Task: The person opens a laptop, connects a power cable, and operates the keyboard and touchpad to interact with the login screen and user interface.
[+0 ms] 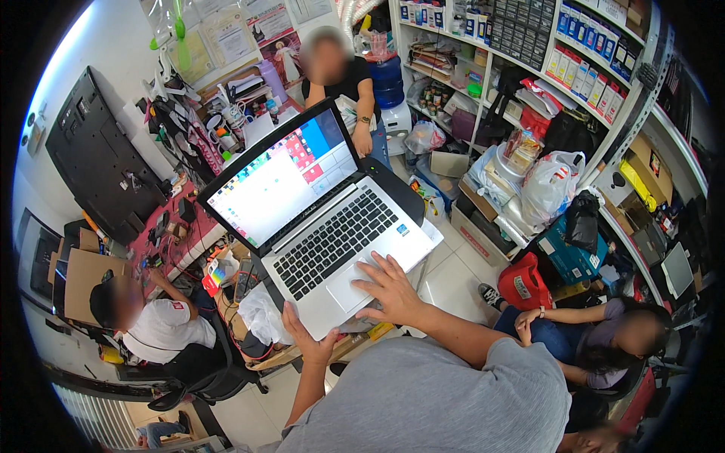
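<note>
A silver laptop (404,257) with black keys stands open in front of me, turned at a slant. Its lit screen (283,181) shows a white desktop with small icons and coloured patches. My left hand (310,337) grips the laptop's near left corner, fingers along the side edge and thumb by the front edge. Over the touchpad (353,291) and palm rest, my right hand (393,292) lies with its fingers spread, holding nothing. Part of the touchpad is hidden under those fingers.
Across from me sits a person in black (351,83). Another, in white (170,328), works at a red bench (162,219) on the left. A third person (604,340) sits at right, near a red bag (525,285). Crowded shelves (491,57) line the back.
</note>
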A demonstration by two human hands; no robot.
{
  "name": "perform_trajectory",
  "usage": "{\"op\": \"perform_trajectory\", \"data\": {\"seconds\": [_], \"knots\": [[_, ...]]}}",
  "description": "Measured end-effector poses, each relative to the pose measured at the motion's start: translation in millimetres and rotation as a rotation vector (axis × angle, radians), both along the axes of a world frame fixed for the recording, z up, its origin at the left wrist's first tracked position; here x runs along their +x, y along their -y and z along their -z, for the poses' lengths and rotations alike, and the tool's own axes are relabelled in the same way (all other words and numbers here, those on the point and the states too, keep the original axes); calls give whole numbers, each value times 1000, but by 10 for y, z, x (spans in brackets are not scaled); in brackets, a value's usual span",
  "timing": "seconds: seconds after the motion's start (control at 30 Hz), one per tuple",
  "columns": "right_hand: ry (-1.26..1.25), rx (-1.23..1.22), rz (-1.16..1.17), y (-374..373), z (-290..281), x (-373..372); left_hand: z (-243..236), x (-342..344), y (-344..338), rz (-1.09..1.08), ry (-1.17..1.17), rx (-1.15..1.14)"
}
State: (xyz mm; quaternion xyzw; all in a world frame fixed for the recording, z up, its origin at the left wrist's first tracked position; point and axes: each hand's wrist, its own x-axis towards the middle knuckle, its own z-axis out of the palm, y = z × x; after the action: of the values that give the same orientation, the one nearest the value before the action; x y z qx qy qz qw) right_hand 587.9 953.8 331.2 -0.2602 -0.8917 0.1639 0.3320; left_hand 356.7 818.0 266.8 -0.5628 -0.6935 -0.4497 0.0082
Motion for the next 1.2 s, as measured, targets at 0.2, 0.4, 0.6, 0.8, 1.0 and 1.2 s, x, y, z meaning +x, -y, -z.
{"op": "perform_trajectory", "data": {"seconds": [0.2, 0.4, 0.6, 0.8, 1.0, 1.2], "knots": [[-7, 9, 4, -4, 14, 3, -32, 16, -4, 13, 10, 9], [-22, 3, 1, -2, -2, 16, -11, 18, -2, 19, 11, 1], [-27, 14, -2, 6, 1, 10, 21, 12, 10, 3, 19, 3], [-27, 2, 10, -5, 41, -7, -7, 5, -6, 2, 15, -12], [23, -4, 14, 1, 11, -2, 11, -28, 24, 15, -1, -19], [24, 10, 21, -3, 21, -27, 26, -39, 5, 1, -95, -6]]}}
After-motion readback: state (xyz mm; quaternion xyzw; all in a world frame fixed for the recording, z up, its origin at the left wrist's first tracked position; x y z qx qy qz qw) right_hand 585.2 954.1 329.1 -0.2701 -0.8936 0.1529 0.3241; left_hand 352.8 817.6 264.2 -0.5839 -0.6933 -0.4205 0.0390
